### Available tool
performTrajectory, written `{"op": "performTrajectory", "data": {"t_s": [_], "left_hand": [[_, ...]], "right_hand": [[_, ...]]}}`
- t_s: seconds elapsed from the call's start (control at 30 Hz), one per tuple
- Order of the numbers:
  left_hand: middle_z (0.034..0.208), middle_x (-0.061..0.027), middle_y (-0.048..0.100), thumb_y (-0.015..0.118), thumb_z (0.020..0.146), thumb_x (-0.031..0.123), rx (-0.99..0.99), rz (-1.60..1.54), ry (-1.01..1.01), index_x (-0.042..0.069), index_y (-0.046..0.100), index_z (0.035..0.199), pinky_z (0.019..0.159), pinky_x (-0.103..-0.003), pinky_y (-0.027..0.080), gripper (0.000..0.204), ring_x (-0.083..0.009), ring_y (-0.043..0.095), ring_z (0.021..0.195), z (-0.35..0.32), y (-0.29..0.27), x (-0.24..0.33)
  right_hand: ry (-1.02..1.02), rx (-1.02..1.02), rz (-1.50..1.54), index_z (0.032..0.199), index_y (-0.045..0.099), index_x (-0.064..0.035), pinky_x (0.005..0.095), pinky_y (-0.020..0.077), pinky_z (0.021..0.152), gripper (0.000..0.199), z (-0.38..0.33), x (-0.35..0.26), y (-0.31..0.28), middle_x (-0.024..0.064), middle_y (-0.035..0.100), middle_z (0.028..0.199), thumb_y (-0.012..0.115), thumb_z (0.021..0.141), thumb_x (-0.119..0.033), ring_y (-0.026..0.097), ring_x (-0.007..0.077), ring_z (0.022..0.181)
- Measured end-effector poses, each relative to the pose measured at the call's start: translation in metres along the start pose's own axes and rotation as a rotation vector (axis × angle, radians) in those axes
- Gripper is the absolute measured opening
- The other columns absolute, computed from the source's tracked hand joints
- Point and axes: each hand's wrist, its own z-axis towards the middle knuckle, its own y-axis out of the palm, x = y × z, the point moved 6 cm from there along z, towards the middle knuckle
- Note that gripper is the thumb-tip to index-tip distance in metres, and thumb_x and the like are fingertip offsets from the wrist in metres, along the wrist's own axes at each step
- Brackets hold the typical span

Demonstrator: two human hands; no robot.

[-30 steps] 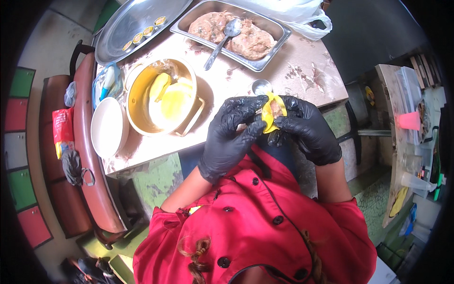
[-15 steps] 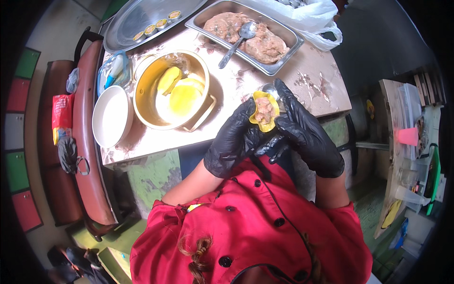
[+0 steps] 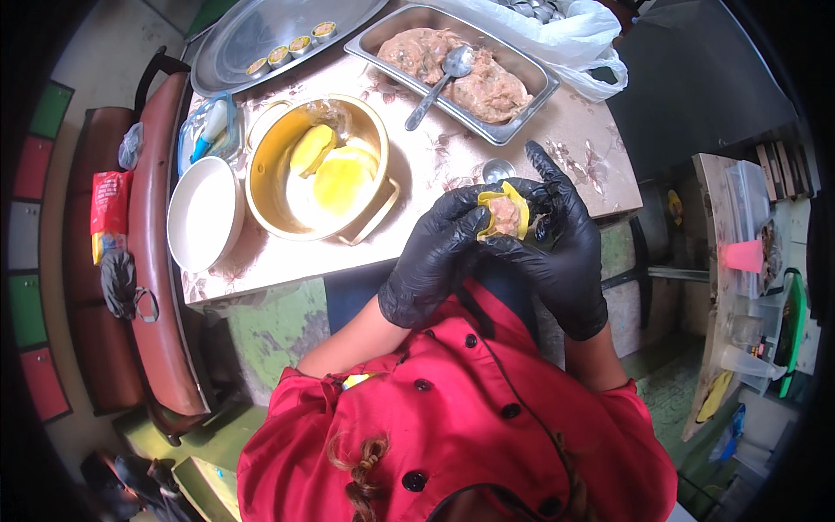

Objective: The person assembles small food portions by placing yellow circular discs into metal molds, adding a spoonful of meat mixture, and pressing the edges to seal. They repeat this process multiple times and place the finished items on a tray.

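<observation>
The biggest thing here is the flower-patterned table (image 3: 444, 161), filling the top middle of the frame. At the upper left it carries a large oval steel tray (image 3: 252, 30). Top centre sits a rectangular steel pan (image 3: 477, 123) of minced meat mixture (image 3: 422, 48). Left of centre stands a gold-toned pot (image 3: 270, 187); the yellow rounds (image 3: 344, 183) inside look like more wrappers to me, though glare washes them out. A white bowl (image 3: 204, 213) sits beside it, nearer the frame's left.

Both hands wear black gloves, just right of centre. The left hand (image 3: 439, 248) has its fingers curled in, pinching one edge of a yellow wrapper (image 3: 524, 209); the right hand (image 3: 565, 265) cradles the other side, thumb low against it, forefinger raised clear. A metal spoon (image 3: 442, 83) lies across the pan. Smaller yet, a metal cup (image 3: 498, 170) rests just above the hands, and four filled cups (image 3: 278, 56) line the tray.

I'd judge the step in hand is gathering the wrapper around its meat; the next move calls for a gentle, even squeeze so the filling stays in
</observation>
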Motion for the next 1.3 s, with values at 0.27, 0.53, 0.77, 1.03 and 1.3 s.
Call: {"op": "performTrajectory", "data": {"t_s": [0.27, 0.53, 0.77, 1.03, 1.3], "left_hand": [[0.123, -0.0099, 0.063, 0.058, 0.101, 0.013, 0.029, 0.057, 0.145, 0.000, 0.053, 0.133, 0.101, -0.033, 0.050, 0.035, -0.0196, 0.061, 0.114, -0.004, 0.006, 0.020], [0.123, -0.0105, 0.063, 0.059, 0.100, 0.008, 0.082, 0.181, 0.149, -0.001, 0.057, 0.129, 0.098, -0.033, 0.052, 0.030, -0.0208, 0.062, 0.114, 0.002, 0.000, 0.013], [0.122, -0.0131, 0.064, 0.066, 0.096, 0.007, 0.062, 0.934, 0.568, -0.001, 0.061, 0.128, 0.098, -0.035, 0.049, 0.033, -0.0235, 0.062, 0.112, -0.018, 0.026, 0.039], [0.124, -0.0132, 0.065, 0.067, 0.094, 0.001, 0.075, 0.668, 0.440, -0.002, 0.059, 0.131, 0.099, -0.034, 0.050, 0.038, -0.0210, 0.062, 0.114, -0.024, 0.030, 0.037], [0.125, -0.0116, 0.065, 0.062, 0.099, 0.003, 0.085, 0.543, 0.355, -0.003, 0.062, 0.128, 0.100, -0.032, 0.049, 0.030, -0.0174, 0.062, 0.115, -0.024, 0.016, 0.034]], "right_hand": [[-0.064, 0.002, 0.020, 0.148, 0.042, 0.0012, 0.0295, 0.0544, 0.094, 0.082, 0.002, -0.001, -0.003, 0.0101, 0.065, 0.126, 0.082, 0.077, 0.005, 0.063, 0.0149, 0.110], [0.048, 0.032, -0.085, 0.126, 0.063, 0.0030, 0.0294, 0.0545, 0.088, 0.046, 0.000, 0.013, -0.015, 0.0080, 0.066, 0.115, 0.079, 0.082, 0.001, 0.064, 0.0140, 0.104], [0.051, 0.081, -0.026, 0.121, 0.065, 0.0037, 0.0284, 0.0557, 0.088, 0.037, -0.003, 0.008, -0.017, 0.0089, 0.069, 0.114, 0.075, 0.085, 0.004, 0.067, 0.0143, 0.102], [0.026, 0.023, 0.016, 0.127, 0.062, 0.0040, 0.0273, 0.0555, 0.088, 0.055, -0.008, -0.007, -0.012, 0.0105, 0.069, 0.116, 0.081, 0.076, 0.006, 0.065, 0.0132, 0.101], [0.218, 0.011, 0.193, 0.131, 0.058, 0.0061, 0.0321, 0.0560, 0.093, 0.057, -0.006, 0.008, -0.005, 0.0142, 0.068, 0.120, 0.080, 0.078, 0.008, 0.066, 0.0180, 0.108]]}}
